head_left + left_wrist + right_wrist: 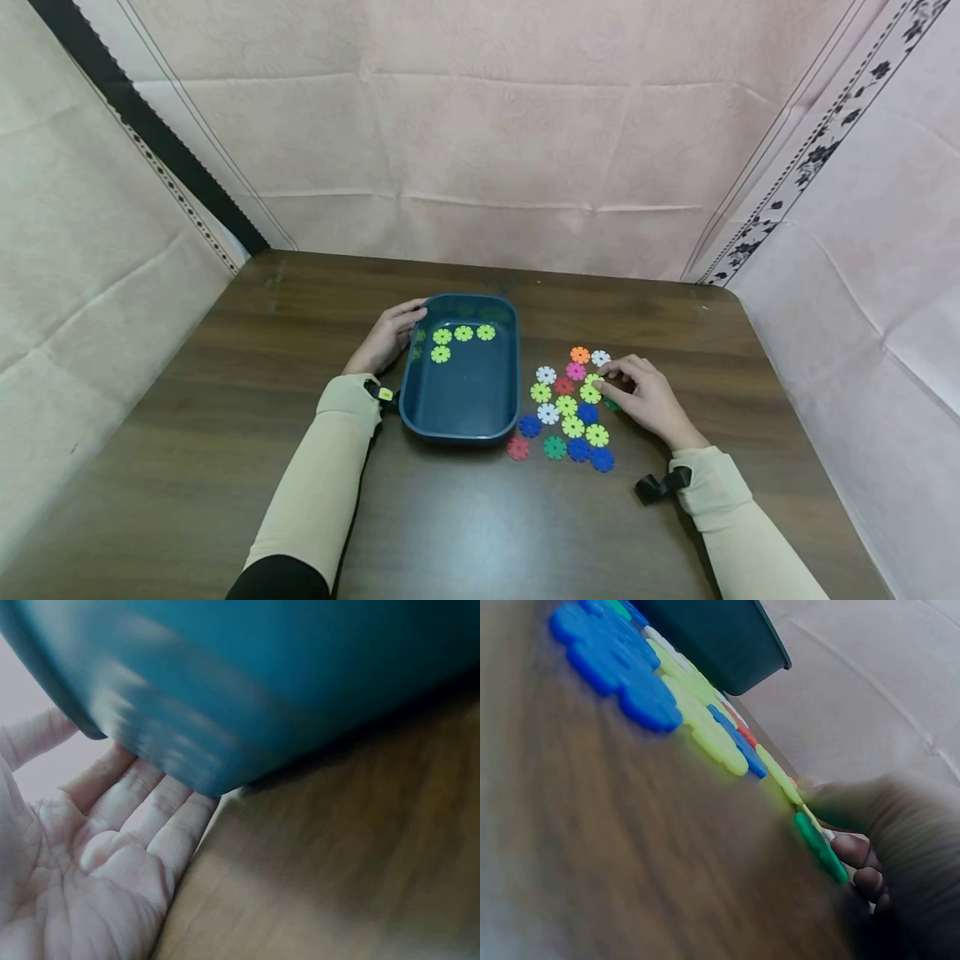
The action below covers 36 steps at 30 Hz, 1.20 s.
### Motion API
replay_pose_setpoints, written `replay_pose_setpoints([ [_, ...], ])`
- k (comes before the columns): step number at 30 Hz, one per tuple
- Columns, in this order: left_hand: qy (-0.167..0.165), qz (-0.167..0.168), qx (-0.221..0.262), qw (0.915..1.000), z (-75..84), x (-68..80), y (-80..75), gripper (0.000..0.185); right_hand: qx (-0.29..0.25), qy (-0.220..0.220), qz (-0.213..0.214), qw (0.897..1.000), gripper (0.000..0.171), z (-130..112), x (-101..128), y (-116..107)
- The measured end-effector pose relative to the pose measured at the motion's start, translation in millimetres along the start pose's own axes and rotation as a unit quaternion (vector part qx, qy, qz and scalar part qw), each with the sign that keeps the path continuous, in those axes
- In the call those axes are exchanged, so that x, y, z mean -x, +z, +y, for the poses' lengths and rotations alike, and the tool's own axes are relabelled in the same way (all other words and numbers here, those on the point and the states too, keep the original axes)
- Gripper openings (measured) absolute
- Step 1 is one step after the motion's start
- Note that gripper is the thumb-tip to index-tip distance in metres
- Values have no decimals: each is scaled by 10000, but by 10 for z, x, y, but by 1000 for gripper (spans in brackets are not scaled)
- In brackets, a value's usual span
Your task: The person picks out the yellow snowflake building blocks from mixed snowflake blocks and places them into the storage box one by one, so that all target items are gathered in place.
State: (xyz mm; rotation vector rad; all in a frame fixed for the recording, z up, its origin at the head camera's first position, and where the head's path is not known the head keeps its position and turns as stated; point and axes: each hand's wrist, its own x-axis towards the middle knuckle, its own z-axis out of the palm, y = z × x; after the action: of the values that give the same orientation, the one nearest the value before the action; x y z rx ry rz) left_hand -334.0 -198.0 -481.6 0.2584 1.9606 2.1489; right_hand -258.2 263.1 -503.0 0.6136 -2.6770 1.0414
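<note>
Closest in, two cream sleeves (318, 479) reach forward over the dark wooden worktop (225, 433), a black strap at each wrist. Left hand (386, 337) lies flat against the far left corner of the teal tray (459, 421); the left wrist view shows an open palm and straight fingers (127, 795) pressed to the tray's curved wall, so that grip is wide and holds nothing. Inside the tray, just right of those fingers, sit four lime-green discs (462, 333) along the far end. Over to the right hand (645, 396): fingers curled down at the right edge of the loose cluster of discs (570, 408), fingertips on a lime-green disc (591, 392) with the thumb meeting it, a narrow pinching grip. A dark green disc (821, 847) lies right against the fingers (859, 851) on the worktop, under the hand. Left of this grip the cluster spreads out flat: white, pink, orange, red, blue and more lime-green pieces, touching or overlapping one another, between the hand and the tray's right wall. Pink cloth (487, 150) hangs behind and at both sides
</note>
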Motion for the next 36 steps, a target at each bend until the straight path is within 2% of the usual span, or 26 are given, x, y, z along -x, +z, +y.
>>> replay_pose_setpoints([
  [7, 22, 39, 33, 10000, 28, -16, 13, 46, 71, 41, 20, 10000, 15, -9, -28, -21],
  [17, -121, -33, 43, 9999, 0, 0, -15, 47, 141, -87, 124, 9998, 11, -7, -15, 28],
  [24, -59, -146, 7, 9999, 108, 51, 29, 45, 121, -136, -129, 9998, 28, -50, -39, 6],
  [34, -89, -95, -48, 9999, 74, 39, 18, 44, 116, -10, -229, 9997, 22, -39, -10, 22],
  [36, -62, -98, -61, 9999, 0, 5, -9, 45, 98, -37, -208, 9997, 21, -35, 6, 29],
])
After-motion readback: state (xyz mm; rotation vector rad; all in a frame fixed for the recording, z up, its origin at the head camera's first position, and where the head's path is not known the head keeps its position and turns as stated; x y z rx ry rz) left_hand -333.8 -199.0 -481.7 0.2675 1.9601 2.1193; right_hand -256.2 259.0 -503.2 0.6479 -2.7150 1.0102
